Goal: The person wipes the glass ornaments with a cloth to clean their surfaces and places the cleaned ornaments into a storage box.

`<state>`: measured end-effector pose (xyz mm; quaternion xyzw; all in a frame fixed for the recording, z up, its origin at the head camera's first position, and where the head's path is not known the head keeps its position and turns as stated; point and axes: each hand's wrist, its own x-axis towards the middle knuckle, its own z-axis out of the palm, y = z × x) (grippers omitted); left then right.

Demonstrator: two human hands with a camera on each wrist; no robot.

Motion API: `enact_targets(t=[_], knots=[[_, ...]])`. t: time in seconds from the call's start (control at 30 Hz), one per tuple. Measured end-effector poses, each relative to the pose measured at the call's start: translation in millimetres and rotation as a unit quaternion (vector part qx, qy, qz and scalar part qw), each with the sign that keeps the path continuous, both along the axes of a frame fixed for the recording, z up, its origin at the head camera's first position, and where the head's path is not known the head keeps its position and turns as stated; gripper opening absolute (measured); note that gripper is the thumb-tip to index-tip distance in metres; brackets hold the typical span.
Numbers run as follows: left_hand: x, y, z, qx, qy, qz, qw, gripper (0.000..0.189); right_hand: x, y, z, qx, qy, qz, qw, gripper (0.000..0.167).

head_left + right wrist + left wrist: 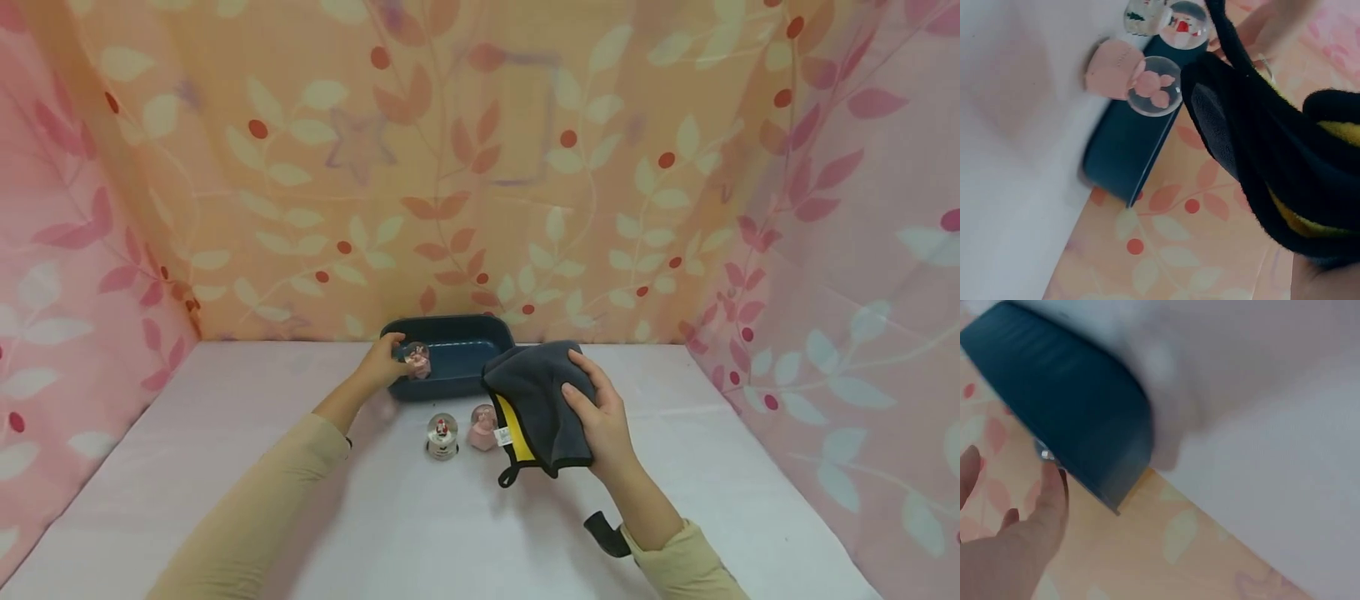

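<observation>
In the head view, a pink snow globe [417, 360] stands inside the left end of a dark blue tray [450, 389]. My left hand [380, 365] reaches over that end, its thumb against the globe and its other fingers spread apart from it. The left wrist view shows the left hand [1019, 540] with one digit beside the globe's top [1044, 452]; the tray wall hides the rest. My right hand [603, 421] grips a grey and yellow cloth [543, 400], which hangs in folds. Left of the cloth stands another pink snow globe [482, 429].
A clear snow globe [442, 436] with a small red and white figure stands in front of the tray, beside the second pink one. White cloth covers the table [420, 533]. A patterned curtain [465, 183] rises right behind the tray.
</observation>
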<state>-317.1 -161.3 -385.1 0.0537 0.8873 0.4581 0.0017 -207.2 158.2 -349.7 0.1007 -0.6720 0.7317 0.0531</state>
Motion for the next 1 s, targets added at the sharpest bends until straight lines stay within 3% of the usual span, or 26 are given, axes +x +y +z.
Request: enact_targets(t=[0.07,0.17,0.33,0.4,0.57,0.7,0.87,1.0], knots=[[8.4,-1.0,1.2,0.066,-0.022,-0.007,0.9976,0.064,0.1,-0.7,0.7,-0.006,-0.003,0.002,1.0000,0.050],[19.5,-2.5,2.9,0.148,-0.049,-0.020,0.9876,0.063,0.5,-0.8,2.0,-0.010,-0.006,0.002,0.9999,0.050],[36.5,-2.2,2.8,0.263,-0.079,-0.045,0.9605,0.063,0.9,0.8,4.2,-0.014,-0.015,0.000,0.9998,0.049],[44.1,-0.5,0.4,0.295,-0.086,-0.051,0.9502,0.061,1.0,1.2,4.9,-0.014,-0.018,0.000,0.9997,0.048],[60.1,7.3,-12.1,0.337,-0.114,-0.036,0.9341,0.060,1.5,0.8,5.7,-0.006,-0.020,-0.006,0.9998,0.048],[69.7,11.1,-22.3,0.343,-0.118,-0.017,0.9318,0.061,2.6,-0.5,5.4,-0.009,-0.020,0.000,0.9998,0.048],[80.5,13.7,-30.0,0.317,-0.103,-0.004,0.9429,0.058,5.3,-1.5,5.0,-0.013,-0.020,0.009,0.9997,0.048],[89.4,18.8,-33.9,0.287,-0.110,0.013,0.9514,0.060,7.8,-1.4,5.5,-0.009,-0.020,0.009,0.9997,0.048]])
